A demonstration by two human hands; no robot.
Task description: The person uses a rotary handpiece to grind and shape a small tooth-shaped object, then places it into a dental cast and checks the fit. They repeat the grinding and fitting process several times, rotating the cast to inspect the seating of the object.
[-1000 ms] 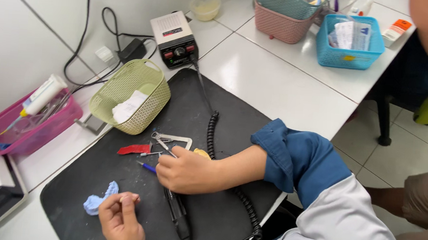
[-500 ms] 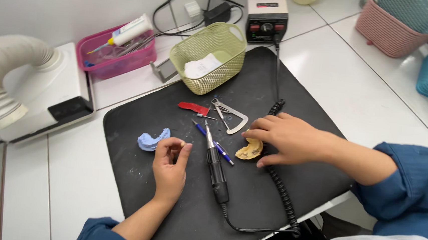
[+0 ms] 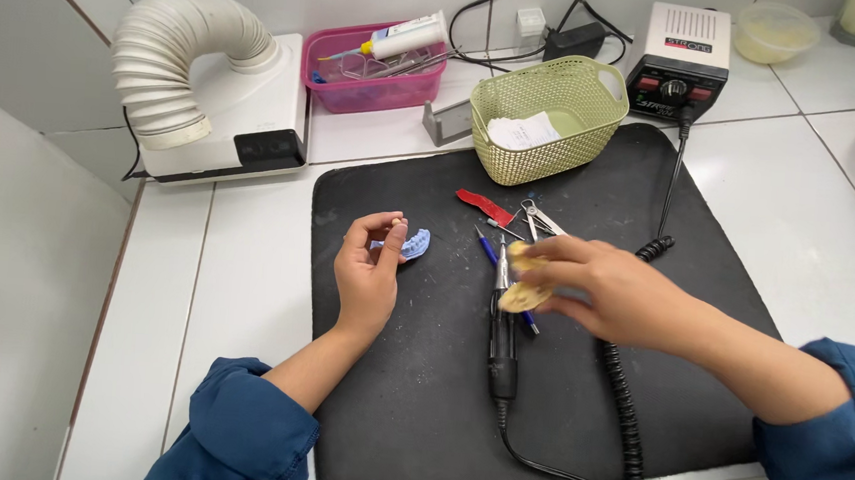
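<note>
Yellow dental cast (image 3: 524, 297) sits gripped in the right hand (image 3: 605, 288), held just above a black handpiece (image 3: 503, 336) on a black mat (image 3: 416, 400). Left hand (image 3: 370, 271) rests on the mat, fingers loosely curled, touching a blue mould (image 3: 415, 242); whether it grips the mould is unclear. Behind, on the white table (image 3: 244, 277): a green basket (image 3: 547, 113) with a white paper slip, a pink tray (image 3: 369, 71) with a white labelled cartridge, and a grey control box (image 3: 683, 62).
</note>
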